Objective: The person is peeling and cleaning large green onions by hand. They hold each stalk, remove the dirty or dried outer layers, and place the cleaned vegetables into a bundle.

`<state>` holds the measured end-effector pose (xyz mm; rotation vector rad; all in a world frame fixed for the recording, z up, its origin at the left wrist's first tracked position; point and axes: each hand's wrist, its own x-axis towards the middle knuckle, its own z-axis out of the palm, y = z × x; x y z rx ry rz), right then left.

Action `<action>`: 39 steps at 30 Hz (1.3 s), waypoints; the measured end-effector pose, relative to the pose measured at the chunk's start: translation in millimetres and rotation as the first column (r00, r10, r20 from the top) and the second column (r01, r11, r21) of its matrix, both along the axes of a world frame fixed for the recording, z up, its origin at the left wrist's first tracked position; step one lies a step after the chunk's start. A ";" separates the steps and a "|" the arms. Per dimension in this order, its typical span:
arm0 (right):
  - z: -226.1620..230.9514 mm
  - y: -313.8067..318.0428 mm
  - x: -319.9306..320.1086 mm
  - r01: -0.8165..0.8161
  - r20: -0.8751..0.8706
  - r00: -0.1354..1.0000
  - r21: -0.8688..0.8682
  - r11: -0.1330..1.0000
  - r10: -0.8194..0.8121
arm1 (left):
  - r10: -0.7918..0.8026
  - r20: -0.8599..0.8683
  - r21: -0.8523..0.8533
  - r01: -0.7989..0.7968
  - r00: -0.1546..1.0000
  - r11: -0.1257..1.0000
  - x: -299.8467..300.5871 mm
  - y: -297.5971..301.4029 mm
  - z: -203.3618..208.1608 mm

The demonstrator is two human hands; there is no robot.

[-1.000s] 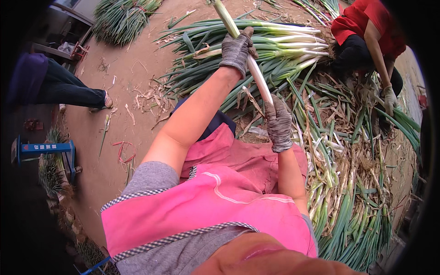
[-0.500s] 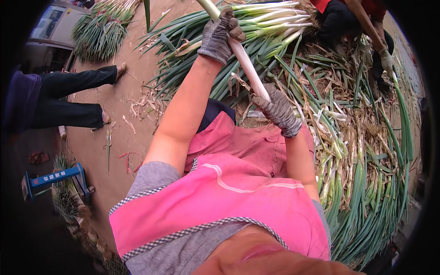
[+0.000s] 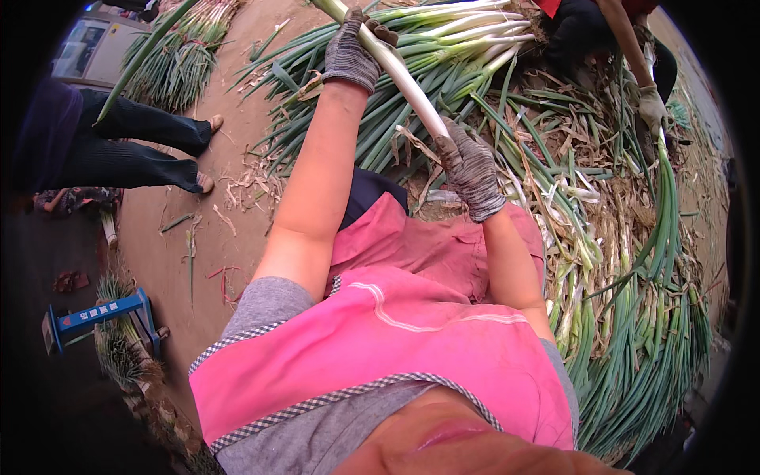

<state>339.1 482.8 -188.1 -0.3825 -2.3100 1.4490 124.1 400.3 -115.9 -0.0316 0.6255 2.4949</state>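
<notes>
Between my two gloved hands a long green onion (image 3: 404, 77) slants, its white stalk running down to the right and its green leaf reaching up to the left. My left hand (image 3: 354, 52), in a grey striped glove, is closed round the upper stalk. Lower down, my right hand (image 3: 470, 168) grips the root end, which its fingers hide. Just beyond, a pile of peeled green onions (image 3: 467, 39) lies on the ground, white ends to the right. Dry husks and leaves (image 3: 554, 142) are strewn beside my right hand.
More unpeeled green onions (image 3: 641, 356) are heaped on my right. A co-worker's gloved hand (image 3: 652, 109) holds green onions at the upper right. At left stand a person in dark trousers (image 3: 142, 162) and a blue metal stand (image 3: 99, 311). Another bundle (image 3: 178, 59) lies far left.
Both my hands have shifted slightly left with the green onion, and its leaf now swings out to the left. The co-worker's hand has moved left. The person at left has shifted.
</notes>
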 end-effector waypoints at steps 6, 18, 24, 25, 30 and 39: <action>4.9 17.0 -6.5 -0.161 0.068 0.919 -0.833 0.529 0.388 | -0.089 -0.140 -0.200 0.060 0.986 0.978 10.9 -3.4 2.8; 18.3 8.7 -29.8 -0.184 -0.321 0.893 -0.901 0.394 -0.316 | -0.157 -0.233 -0.195 0.111 0.960 0.974 23.3 6.5 -7.5; -17.6 51.5 53.5 -0.203 -0.256 0.948 -0.945 0.257 -0.191 | -0.046 -0.279 -0.170 -0.002 0.959 0.985 -12.7 -15.9 -6.8; -27.1 57.3 66.5 -0.074 -0.136 0.978 -0.937 0.342 -0.159 | -0.005 -0.295 -0.171 -0.047 0.955 0.984 -16.1 -19.1 -5.6; -99.2 85.2 106.9 0.186 0.427 0.801 0.488 0.853 -0.419 | -0.085 -0.285 -0.103 0.058 0.955 0.993 -42.9 -45.1 -10.1; -23.1 9.7 36.4 0.034 0.004 0.999 0.482 0.876 -0.041 | 0.102 0.021 -0.346 -0.089 0.995 0.934 10.2 0.4 -17.5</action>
